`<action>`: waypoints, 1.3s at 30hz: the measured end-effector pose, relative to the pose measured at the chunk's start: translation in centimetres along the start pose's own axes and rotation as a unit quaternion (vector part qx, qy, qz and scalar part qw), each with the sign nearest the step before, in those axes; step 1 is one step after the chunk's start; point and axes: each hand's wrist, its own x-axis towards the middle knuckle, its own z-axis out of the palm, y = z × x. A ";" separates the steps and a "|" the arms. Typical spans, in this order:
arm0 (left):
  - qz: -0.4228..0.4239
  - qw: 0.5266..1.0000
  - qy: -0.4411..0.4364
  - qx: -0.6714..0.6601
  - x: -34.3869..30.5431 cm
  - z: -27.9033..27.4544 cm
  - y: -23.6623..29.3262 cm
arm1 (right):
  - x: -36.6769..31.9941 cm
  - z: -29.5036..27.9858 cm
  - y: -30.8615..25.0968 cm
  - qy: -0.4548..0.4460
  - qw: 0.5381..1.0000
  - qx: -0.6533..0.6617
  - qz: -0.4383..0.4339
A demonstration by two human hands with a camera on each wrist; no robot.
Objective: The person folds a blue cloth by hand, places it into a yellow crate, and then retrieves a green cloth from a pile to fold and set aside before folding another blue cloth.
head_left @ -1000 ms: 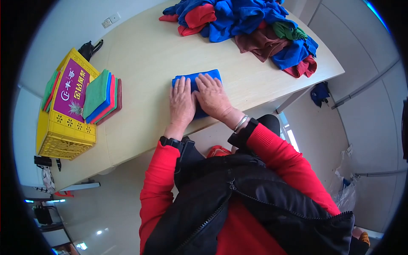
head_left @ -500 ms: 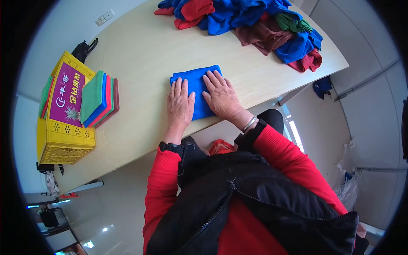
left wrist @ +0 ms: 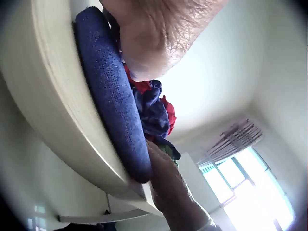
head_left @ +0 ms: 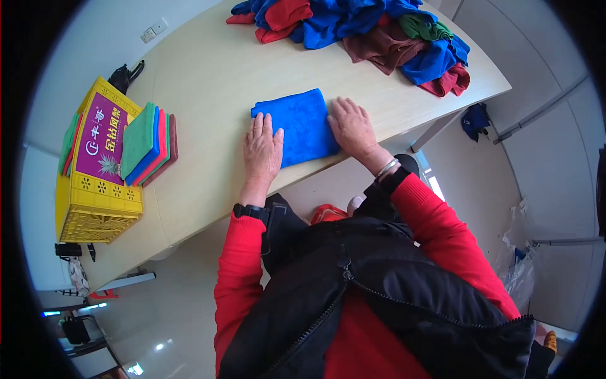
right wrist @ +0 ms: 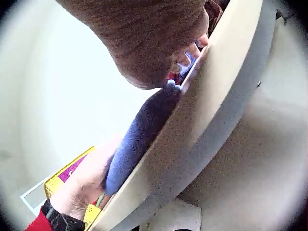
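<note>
A folded blue towel [head_left: 300, 126] lies flat near the front edge of the table. My left hand [head_left: 262, 148] rests on its left side, fingers straight and pointing away from me. Along the right edge of the towel lies my right hand [head_left: 355, 127], its fingers extended at the border. In the left wrist view the towel [left wrist: 113, 96] shows as a thick rounded fold, with the left hand [left wrist: 154, 36] over it. The right wrist view has the right hand [right wrist: 149, 41] at one end of the towel [right wrist: 139, 139] and the left hand at the other.
A heap of crumpled blue, red, brown and green cloths [head_left: 353, 28] lies at the back of the table [head_left: 208, 95]. To the left stands a yellow crate [head_left: 101, 205], with folded cloths [head_left: 142, 142] in several colours against its side. A black item [head_left: 125, 77] lies behind it.
Both hands were together on top of the towel. They have moved apart to its sides, the right hand sliding rightward to the edge, so more of the towel shows.
</note>
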 end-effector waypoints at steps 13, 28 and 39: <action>0.092 0.994 0.033 0.050 0.4 1.9 1.7 | 2.8 5.0 -5.2 0.076 0.989 0.015 -0.122; 0.108 0.993 -0.017 0.032 0.7 0.5 0.8 | 3.4 3.1 -3.6 0.024 0.996 0.032 -0.077; 0.073 0.995 -0.029 0.063 -1.5 -0.9 3.5 | 4.0 2.5 -4.8 0.038 0.989 -0.065 -0.124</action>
